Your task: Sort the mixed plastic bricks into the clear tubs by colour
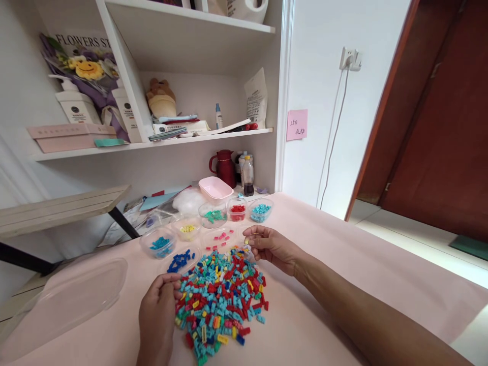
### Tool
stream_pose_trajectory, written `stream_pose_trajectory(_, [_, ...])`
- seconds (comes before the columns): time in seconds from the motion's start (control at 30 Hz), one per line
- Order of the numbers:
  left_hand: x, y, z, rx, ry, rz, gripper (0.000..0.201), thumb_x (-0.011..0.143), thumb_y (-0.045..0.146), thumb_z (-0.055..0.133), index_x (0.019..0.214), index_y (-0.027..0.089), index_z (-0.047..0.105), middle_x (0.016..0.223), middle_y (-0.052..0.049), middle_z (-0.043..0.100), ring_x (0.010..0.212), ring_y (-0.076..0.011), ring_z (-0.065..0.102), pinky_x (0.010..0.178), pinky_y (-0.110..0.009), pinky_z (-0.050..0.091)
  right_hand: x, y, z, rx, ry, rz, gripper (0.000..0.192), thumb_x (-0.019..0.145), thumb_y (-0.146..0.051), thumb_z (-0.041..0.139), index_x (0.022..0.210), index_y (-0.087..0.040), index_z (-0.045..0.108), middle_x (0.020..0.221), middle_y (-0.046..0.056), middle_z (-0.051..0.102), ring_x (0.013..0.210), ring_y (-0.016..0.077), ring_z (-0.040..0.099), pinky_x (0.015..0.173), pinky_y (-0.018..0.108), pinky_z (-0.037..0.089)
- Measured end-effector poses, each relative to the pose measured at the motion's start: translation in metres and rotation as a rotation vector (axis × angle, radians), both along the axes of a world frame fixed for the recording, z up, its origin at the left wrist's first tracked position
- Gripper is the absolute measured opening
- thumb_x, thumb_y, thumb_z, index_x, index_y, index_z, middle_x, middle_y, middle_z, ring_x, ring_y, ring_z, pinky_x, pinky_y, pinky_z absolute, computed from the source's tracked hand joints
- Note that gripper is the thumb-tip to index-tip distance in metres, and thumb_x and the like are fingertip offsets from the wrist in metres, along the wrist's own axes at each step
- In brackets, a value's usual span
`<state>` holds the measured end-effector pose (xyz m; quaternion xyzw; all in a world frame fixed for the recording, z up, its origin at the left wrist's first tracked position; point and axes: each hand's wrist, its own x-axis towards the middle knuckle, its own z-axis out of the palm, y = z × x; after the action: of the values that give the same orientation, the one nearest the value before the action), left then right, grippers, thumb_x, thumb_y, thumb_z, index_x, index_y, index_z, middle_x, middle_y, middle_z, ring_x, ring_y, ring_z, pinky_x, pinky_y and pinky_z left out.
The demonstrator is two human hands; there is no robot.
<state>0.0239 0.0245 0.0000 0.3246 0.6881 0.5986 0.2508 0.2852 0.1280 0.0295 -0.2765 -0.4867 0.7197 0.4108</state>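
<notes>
Nearest me, the left hand (157, 310) rests with fingers curled loosely at the left edge of the heap of small bricks (219, 300) on the pink bench (324, 284). Just beyond the heap, the right hand (271, 246) pinches a tiny yellow piece (246, 241) in a narrow grip. Past it stand sorting tubs (237, 209). Farther off, a pink note (296, 124) reads "250", and a bouquet wrapper (82, 43) reads "FLOWERS ST".

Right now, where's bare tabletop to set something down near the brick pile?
Free: the pink tabletop right of the brick pile, beyond the right hand, out to the far edge. A narrower strip lies between the clear lid and the left hand. Crowded: behind the pile, where small sorting tubs sit close together.
</notes>
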Motion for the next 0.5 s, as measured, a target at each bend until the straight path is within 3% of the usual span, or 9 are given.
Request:
stream_pose_trajectory(0.3, [-0.002,0.002,-0.003,-0.003,-0.007,0.002,0.025,0.060,0.034,0.050,0.077,0.021,0.063,0.065,0.002,0.059,0.059,-0.0165,0.053,0.056,-0.028,0.042,-0.002,-0.011,0.012,0.030,-0.034,0.108,0.042,0.062,-0.020,0.079,0.100,-0.018,0.060,0.074,-0.003,0.063,0.044,0.0033,0.049,0.045,0.018,0.037])
stream_pose_trajectory(0.5, [-0.002,0.001,-0.003,0.009,0.002,0.000,0.025,0.060,0.034,0.051,0.077,0.021,0.064,0.064,0.002,0.059,0.058,-0.0167,0.053,0.055,-0.028,0.041,-0.004,-0.019,0.017,0.043,-0.088,0.160,0.041,0.062,-0.020,0.078,0.100,-0.018,0.062,0.079,-0.002,0.065,0.045,0.0031,0.048,0.044,0.018,0.037])
